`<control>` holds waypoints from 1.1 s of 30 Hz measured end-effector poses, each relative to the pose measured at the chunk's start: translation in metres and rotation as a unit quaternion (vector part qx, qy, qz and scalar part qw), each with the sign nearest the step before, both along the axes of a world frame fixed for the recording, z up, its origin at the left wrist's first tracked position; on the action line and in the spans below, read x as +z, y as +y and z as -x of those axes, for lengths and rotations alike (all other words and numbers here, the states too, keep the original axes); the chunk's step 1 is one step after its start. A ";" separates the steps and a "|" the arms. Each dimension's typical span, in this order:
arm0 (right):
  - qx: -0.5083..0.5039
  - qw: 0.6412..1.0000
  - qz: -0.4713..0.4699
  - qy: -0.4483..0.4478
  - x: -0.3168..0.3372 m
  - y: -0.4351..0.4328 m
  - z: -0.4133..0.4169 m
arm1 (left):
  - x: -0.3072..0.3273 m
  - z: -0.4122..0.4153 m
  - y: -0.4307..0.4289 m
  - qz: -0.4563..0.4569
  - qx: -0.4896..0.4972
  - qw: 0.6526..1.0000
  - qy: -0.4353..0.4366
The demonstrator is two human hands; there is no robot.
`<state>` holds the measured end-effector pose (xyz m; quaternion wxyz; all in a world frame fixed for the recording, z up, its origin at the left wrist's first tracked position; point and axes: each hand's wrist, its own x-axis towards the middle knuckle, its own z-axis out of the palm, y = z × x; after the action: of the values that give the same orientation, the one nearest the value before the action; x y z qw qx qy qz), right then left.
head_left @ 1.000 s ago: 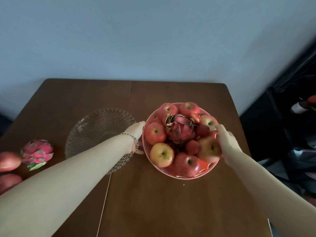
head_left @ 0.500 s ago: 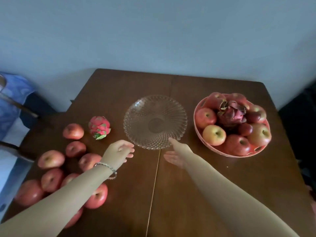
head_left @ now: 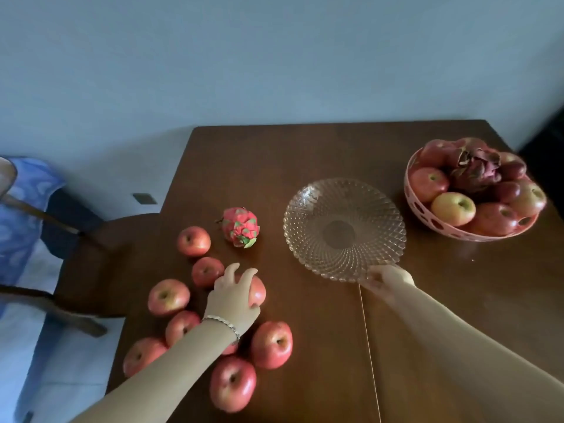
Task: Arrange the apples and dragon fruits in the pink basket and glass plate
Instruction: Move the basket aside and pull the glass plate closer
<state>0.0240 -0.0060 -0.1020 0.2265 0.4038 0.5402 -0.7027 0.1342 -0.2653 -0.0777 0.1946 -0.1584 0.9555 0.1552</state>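
My left hand is curled over a red apple among several loose apples at the table's left. A bright pink dragon fruit lies just beyond them. The empty glass plate sits mid-table, and my right hand pinches its near rim. At the far right, the pink basket holds several apples and a dark dragon fruit.
The brown wooden table has a seam running toward me. A wooden chair stands off its left edge, with blue cloth beyond it. A pale wall rises behind the table.
Both hands left the basket and swung left. My left hand came down onto an apple in the loose pile, and my right hand took hold of the glass plate's near rim.
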 end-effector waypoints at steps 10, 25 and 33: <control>0.125 0.991 -0.042 -0.012 -0.013 0.069 -0.080 | -0.020 0.004 -0.005 -0.005 0.007 0.999 -0.053; 0.495 0.652 -0.468 0.334 0.034 0.004 -0.102 | 0.029 -0.036 0.017 -0.139 0.154 0.961 0.185; 0.786 0.243 -0.438 0.363 0.004 -0.110 -0.116 | 0.059 -0.066 0.016 -0.151 0.205 0.937 0.241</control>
<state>0.1402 -0.1164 -0.0976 0.2345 -0.4823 0.8385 0.0966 0.1999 -0.2495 -0.0184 -0.0556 -0.2774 0.8861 0.3672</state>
